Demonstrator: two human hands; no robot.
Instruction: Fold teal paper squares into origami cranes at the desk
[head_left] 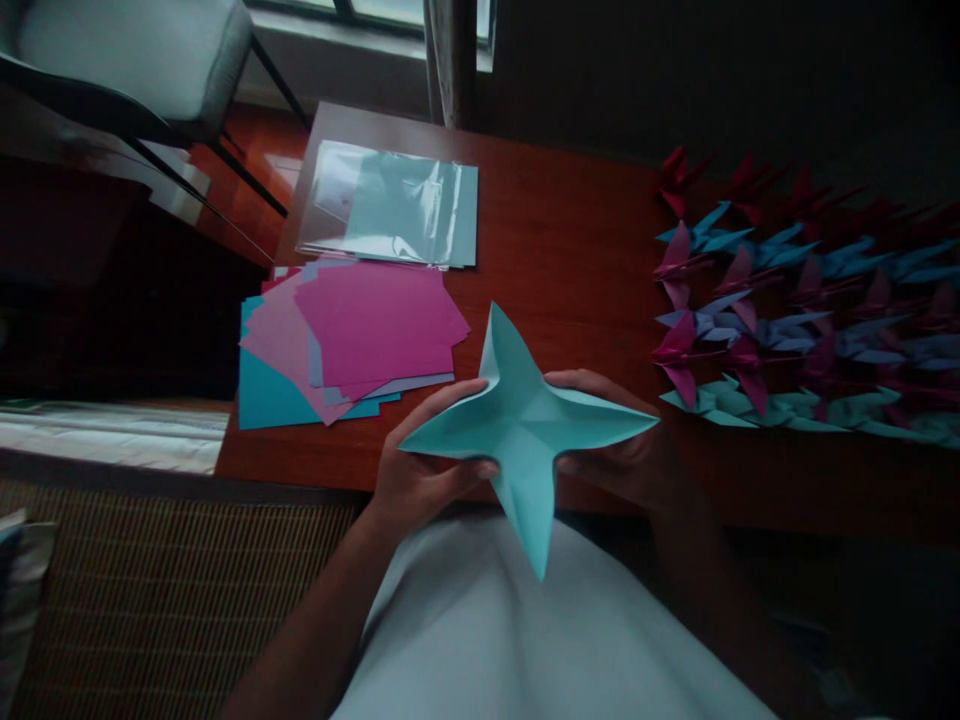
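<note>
A mint-green sheet of origami paper (523, 425), creased into a four-pointed star with raised edges, is held up in front of my body. My left hand (424, 470) grips its left side, the thumb at the lower edge and the fingers at the upper one. On the other side my right hand (619, 465) pinches the paper the same way, partly hidden beneath the right point. Both hands are closed on the paper. Part of the wooden table (555, 270) shows just beyond them.
Loose pink, lilac and blue paper sheets (382, 325) lie fanned at the table's left. Behind them is a clear plastic packet of pale paper (405, 205). Rows of folded paper cranes (787, 320) in several colours stand at the right. A grey chair (135, 60) is at the far left.
</note>
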